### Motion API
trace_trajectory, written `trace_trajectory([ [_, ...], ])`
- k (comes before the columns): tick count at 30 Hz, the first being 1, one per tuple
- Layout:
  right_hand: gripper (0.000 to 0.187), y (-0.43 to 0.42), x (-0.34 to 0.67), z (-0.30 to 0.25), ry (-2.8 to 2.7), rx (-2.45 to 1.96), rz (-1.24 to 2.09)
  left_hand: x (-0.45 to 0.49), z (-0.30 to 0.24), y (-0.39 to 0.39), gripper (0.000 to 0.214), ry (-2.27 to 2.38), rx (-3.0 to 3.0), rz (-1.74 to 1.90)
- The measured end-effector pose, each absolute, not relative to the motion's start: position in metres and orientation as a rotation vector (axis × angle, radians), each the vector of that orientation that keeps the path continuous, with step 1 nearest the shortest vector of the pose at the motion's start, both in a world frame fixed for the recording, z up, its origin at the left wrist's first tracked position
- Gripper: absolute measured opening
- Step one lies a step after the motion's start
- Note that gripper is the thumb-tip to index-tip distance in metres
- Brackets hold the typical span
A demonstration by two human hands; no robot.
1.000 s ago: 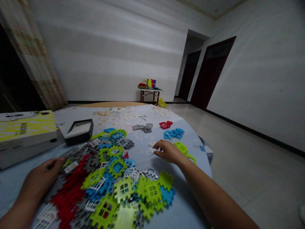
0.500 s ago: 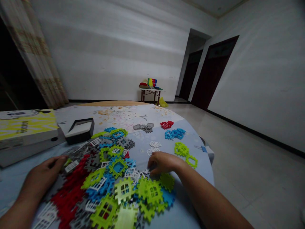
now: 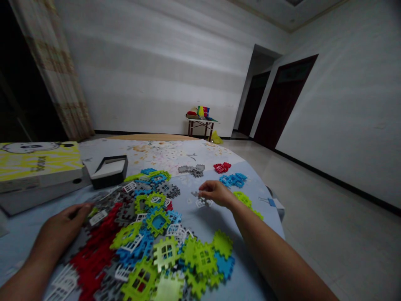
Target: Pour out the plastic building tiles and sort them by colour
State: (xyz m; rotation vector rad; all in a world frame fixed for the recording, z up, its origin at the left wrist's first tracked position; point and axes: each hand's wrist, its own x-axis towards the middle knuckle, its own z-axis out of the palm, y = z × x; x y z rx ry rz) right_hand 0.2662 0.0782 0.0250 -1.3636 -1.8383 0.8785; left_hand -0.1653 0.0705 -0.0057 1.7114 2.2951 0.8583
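A round table (image 3: 150,136) spreads out beneath and beyond the fingers of both hands, its wooden edge showing past a pale blue cloth (image 3: 216,221) with a flowered far part. The heap of interlocking plastic building pieces (image 3: 147,242) lies between the two sets of fingers and runs toward the wearer: lime green, blue, red, gray and white, flat and mostly square with notched edges, some solid, some framed like windows. A yellow-and-white box (image 3: 40,161) stands beyond the left fingers, and a black open box (image 3: 109,180) sits farther from them and to their right.

The left hand (image 3: 64,225) rests at the heap's left edge, thumb and forefinger curled together; whether they grip a piece I cannot tell. The right hand (image 3: 216,193) pinches a gray toothed piece (image 3: 196,194) between thumb and fingertips, its small square teeth jutting out on their left, the rest partly covered.

Around those right fingers lie smaller groups: blue pieces (image 3: 233,180) to their right, gray pieces (image 3: 191,169) beyond them, red pieces (image 3: 222,167) beyond and right, lime pieces (image 3: 242,198) partly behind the wrist. White window frames (image 3: 199,204) lie just nearer than the fingertips.
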Motion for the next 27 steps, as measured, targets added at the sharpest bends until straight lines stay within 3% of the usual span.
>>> trace_trajectory([
  [5,0.016,0.12,0.255,0.026,-1.545,-1.363,0.952,-0.165,-0.008,0.069,0.047,2.248,1.622,0.862],
  [11,0.045,0.144,0.248,0.025,-1.294,-1.278,0.844,-0.159,-0.004,0.066,0.046,2.25,1.619,0.889],
  [20,0.029,0.123,0.266,-0.005,-1.615,-1.41,0.725,-0.158,-0.003,0.066,0.045,2.259,1.603,0.868],
  [27,0.027,0.094,0.264,0.006,-1.936,-1.465,0.666,-0.159,-0.005,0.067,0.045,2.244,1.63,0.842],
])
